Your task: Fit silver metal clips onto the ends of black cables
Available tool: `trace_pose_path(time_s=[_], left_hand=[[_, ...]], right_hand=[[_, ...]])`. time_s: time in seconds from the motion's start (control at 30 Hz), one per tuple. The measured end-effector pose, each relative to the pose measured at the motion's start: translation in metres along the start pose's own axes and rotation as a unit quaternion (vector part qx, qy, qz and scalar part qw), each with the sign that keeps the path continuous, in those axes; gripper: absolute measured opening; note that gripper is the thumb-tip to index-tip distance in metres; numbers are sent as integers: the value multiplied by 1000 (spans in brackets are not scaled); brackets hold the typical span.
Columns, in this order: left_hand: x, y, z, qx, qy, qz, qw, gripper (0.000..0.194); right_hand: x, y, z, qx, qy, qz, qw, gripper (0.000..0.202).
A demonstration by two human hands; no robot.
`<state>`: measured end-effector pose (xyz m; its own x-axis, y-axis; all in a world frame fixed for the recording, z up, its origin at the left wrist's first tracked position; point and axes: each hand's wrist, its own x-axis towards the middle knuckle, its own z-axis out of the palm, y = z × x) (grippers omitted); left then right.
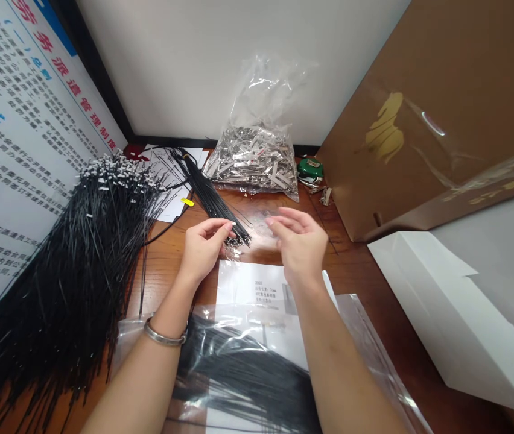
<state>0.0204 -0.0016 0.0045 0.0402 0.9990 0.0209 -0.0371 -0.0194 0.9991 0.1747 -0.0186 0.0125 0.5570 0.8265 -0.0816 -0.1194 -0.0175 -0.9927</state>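
My left hand (205, 246) is closed in a pinch beside the lower ends of a tied bundle of black wires (212, 196). A tiny whitish bit shows at its fingertips, too small to name. Across a small gap, my right hand (302, 241) has thumb and forefinger pinched together, a little smeared by motion. What it holds, if anything, I cannot make out. Under my forearms lies a clear plastic bag (352, 313) of long black wires (239, 355), partly over a printed white sheet (239, 280).
A large heap of black wires with white tips (67, 259) fills the left. At the back sit a clear bag of small metal parts (257, 160) and a green tape measure (310, 168). A brown box (420, 108) and a white box (456, 319) stand right.
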Motion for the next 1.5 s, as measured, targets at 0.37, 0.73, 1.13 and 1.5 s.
trace_pose_path(time_s=[0.37, 0.73, 1.13, 1.5], left_hand=[[0, -3, -1, 9, -8, -4, 1000, 19], [-2, 0, 1, -4, -9, -15, 1000, 19], [-4, 1, 1, -21, -46, 3, 999, 19], [-5, 2, 3, -15, -65, -3, 998, 18]], right_hand=[[0, -5, -1, 40, 99, -45, 993, 37], [5, 6, -8, -25, 60, -88, 994, 64], [-11, -5, 6, -80, -220, -20, 972, 24], [-10, -3, 4, -36, -239, 34, 970, 24]])
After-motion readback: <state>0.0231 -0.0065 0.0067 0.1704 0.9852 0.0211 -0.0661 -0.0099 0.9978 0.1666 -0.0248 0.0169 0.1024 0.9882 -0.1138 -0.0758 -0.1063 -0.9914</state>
